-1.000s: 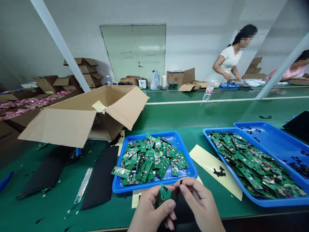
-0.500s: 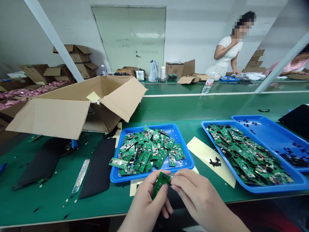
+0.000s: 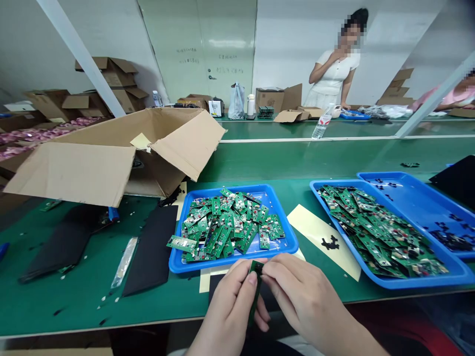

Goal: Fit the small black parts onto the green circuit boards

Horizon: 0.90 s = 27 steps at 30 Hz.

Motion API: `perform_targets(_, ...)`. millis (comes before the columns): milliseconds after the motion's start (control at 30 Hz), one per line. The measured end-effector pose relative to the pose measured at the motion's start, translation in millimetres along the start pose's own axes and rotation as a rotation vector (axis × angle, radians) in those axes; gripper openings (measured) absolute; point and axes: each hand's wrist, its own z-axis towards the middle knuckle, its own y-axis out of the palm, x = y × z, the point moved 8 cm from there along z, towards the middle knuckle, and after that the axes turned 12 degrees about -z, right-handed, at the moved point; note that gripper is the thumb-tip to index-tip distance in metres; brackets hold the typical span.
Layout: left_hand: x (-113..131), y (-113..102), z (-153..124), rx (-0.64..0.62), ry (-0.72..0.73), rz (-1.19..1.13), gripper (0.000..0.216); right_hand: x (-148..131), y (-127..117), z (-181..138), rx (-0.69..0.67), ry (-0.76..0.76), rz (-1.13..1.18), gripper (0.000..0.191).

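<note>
My left hand (image 3: 230, 302) grips a small green circuit board (image 3: 254, 307), thumb on its face and fingers behind it. The board stands steeply, turned nearly edge-on. At its upper end the fingertips of my right hand (image 3: 306, 289) are pinched together, touching the board beside a dark part. Whatever they hold is hidden. Just beyond my hands lies a blue tray (image 3: 294, 247) with a loose pile of circuit boards (image 3: 226, 225). To the right, a second blue tray (image 3: 389, 283) is heaped with more boards (image 3: 378, 232).
A cream sheet (image 3: 308, 222) bears a cluster of small black parts (image 3: 330, 242). Another blue tray (image 3: 408, 185) holds more black pieces. Black sheets (image 3: 154, 257) and a large open carton (image 3: 74, 168) are at left. A person (image 3: 332, 74) stands across the bench.
The circuit board has turned in my left hand from showing its face to nearly edge-on. My right fingertips stay at its upper end. The person opposite has shifted left and straightened.
</note>
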Motion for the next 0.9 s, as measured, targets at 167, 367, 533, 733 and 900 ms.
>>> perform_targets(167,-8,1,3,-0.013,-0.033,-0.119,0.038,-1,0,0,-0.014,-0.004,-0.052,0.024)
perform_targets(367,-19,-1,9,-0.054,0.004,-0.116,0.037,-4,-3,2,-0.009,-0.005,-0.112,0.028)
perform_targets(533,-13,-1,9,-0.031,0.052,-0.025,0.033,-5,1,0,-0.023,0.009,-0.178,0.031)
perform_targets(733,-4,0,3,0.035,0.086,0.131,0.033,1,3,2,-0.067,0.058,-0.245,0.036)
perform_targets(900,-6,0,3,0.02,0.056,0.098,0.038,5,1,2,-0.114,0.089,-0.25,0.032)
